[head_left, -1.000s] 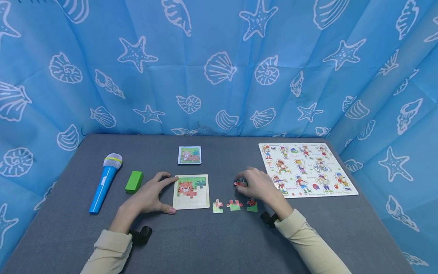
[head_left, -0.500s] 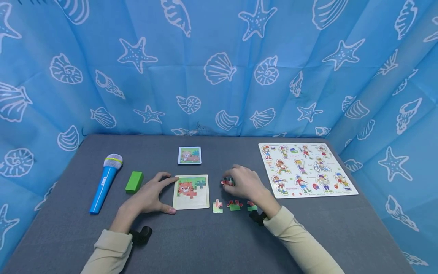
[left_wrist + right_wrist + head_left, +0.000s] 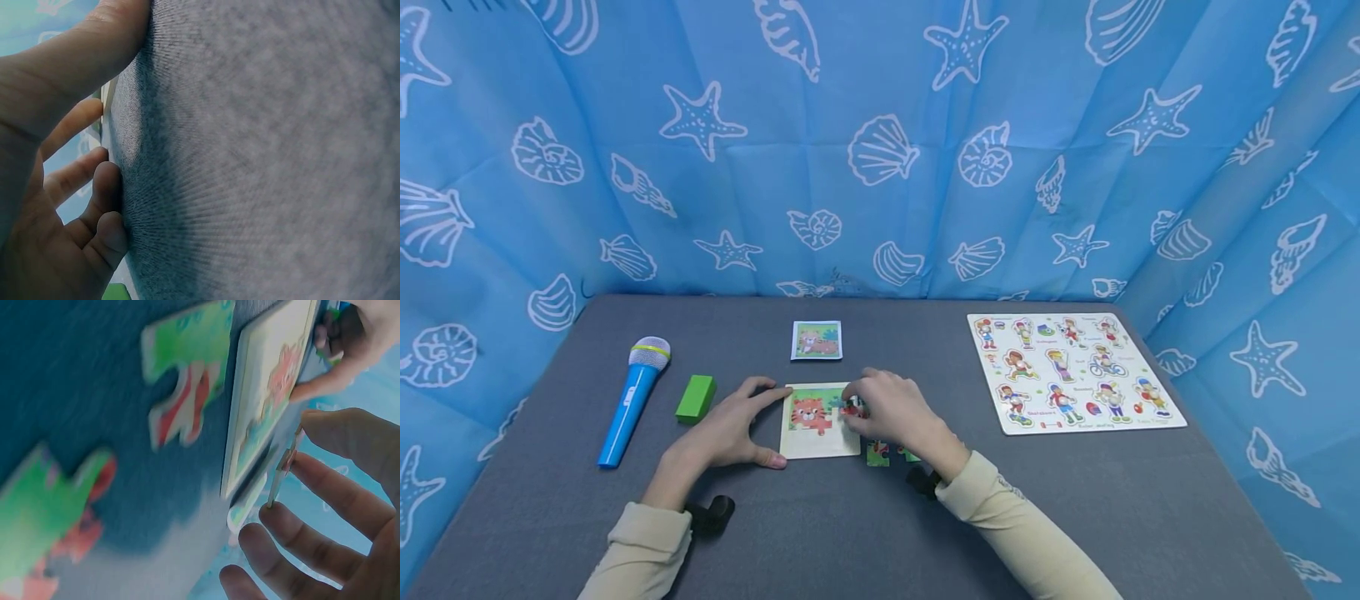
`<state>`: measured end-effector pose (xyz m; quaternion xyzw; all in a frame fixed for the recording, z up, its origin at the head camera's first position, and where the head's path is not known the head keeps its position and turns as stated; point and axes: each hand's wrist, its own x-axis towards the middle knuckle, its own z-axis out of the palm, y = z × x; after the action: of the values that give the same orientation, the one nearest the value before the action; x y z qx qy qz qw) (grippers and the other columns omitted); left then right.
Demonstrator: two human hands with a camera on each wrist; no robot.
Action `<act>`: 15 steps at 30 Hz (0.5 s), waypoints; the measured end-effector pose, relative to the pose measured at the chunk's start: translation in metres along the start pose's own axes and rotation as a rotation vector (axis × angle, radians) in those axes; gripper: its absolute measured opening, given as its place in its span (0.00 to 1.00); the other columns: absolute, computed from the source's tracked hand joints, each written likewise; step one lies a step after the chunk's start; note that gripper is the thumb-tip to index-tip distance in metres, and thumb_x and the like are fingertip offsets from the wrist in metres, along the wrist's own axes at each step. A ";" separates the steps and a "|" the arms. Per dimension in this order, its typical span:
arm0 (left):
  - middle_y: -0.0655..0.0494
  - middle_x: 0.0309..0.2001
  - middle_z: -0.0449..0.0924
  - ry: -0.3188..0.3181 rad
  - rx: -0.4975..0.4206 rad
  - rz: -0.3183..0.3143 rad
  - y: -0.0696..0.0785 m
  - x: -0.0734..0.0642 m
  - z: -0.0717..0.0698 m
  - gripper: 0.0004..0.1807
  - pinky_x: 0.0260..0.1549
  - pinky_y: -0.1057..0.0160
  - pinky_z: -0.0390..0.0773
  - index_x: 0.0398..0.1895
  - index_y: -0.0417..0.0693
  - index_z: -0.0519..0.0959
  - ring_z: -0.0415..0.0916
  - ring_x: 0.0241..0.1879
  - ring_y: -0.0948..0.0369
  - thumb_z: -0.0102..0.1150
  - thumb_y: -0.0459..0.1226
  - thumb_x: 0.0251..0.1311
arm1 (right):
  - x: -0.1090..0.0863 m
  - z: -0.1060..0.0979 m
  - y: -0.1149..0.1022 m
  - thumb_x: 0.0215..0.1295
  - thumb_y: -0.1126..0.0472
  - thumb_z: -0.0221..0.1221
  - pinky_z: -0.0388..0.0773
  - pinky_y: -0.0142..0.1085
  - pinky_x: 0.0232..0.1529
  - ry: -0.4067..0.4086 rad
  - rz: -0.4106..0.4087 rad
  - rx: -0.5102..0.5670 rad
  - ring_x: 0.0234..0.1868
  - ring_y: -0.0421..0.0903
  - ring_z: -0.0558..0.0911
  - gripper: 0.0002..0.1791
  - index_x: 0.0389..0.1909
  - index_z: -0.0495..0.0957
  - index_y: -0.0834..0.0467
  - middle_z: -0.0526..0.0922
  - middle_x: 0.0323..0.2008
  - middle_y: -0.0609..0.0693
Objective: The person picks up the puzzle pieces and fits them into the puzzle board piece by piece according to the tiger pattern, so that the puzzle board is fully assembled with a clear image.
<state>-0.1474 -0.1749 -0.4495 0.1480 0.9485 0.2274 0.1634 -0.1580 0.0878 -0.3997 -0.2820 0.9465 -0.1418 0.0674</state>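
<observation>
Jigsaw piece (image 3: pixel 286 464), thin, red-marked, pinched by right hand (image 3: pixel 893 408) — tilted entry could jam it in square cream tray (image 3: pixel 820 447) — left hand (image 3: pixel 727 427) spread at tray's edge.

In the head view, the right hand (image 3: pixel 891 408) hides part of the right side of the cream square puzzle board (image 3: pixel 820 454) and most of the small jigsaw piece (image 3: pixel 289 457) it pinches; the right wrist view shows that piece nearly edge-on, its print unreadable. A green-and-red jigsaw piece (image 3: pixel 912 456) is partly covered by the right wrist. Another view, from the right wrist, blurs its nearest piece and cuts it at the left edge. Lettering on the white rectangular sports-figure board (image 3: pixel 1039 367) is too small to read. Beige cloth sleeves (image 3: pixel 647 554) run off the bottom.
</observation>
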 end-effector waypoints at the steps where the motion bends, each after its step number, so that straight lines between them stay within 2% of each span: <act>1: 0.38 0.76 0.57 0.001 -0.001 0.001 0.000 0.000 0.000 0.59 0.63 0.30 0.68 0.78 0.56 0.64 0.64 0.70 0.35 0.82 0.59 0.40 | 0.002 0.002 -0.002 0.66 0.51 0.68 0.67 0.33 0.23 -0.004 -0.005 -0.004 0.29 0.42 0.73 0.14 0.48 0.88 0.52 0.83 0.37 0.50; 7: 0.38 0.76 0.57 0.002 -0.006 0.012 -0.001 0.000 0.000 0.59 0.64 0.29 0.68 0.78 0.56 0.63 0.64 0.71 0.34 0.81 0.59 0.41 | 0.010 0.014 -0.009 0.65 0.51 0.68 0.63 0.31 0.21 -0.028 -0.013 -0.032 0.28 0.40 0.71 0.13 0.48 0.88 0.50 0.84 0.37 0.49; 15: 0.38 0.76 0.57 0.003 -0.007 0.019 -0.002 -0.001 0.000 0.59 0.64 0.30 0.68 0.78 0.56 0.63 0.64 0.71 0.34 0.81 0.59 0.41 | 0.015 0.020 -0.012 0.65 0.52 0.69 0.64 0.31 0.21 -0.038 -0.004 -0.043 0.29 0.40 0.72 0.13 0.47 0.88 0.50 0.85 0.38 0.49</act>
<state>-0.1475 -0.1767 -0.4498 0.1558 0.9465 0.2326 0.1604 -0.1604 0.0653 -0.4160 -0.2881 0.9472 -0.1161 0.0791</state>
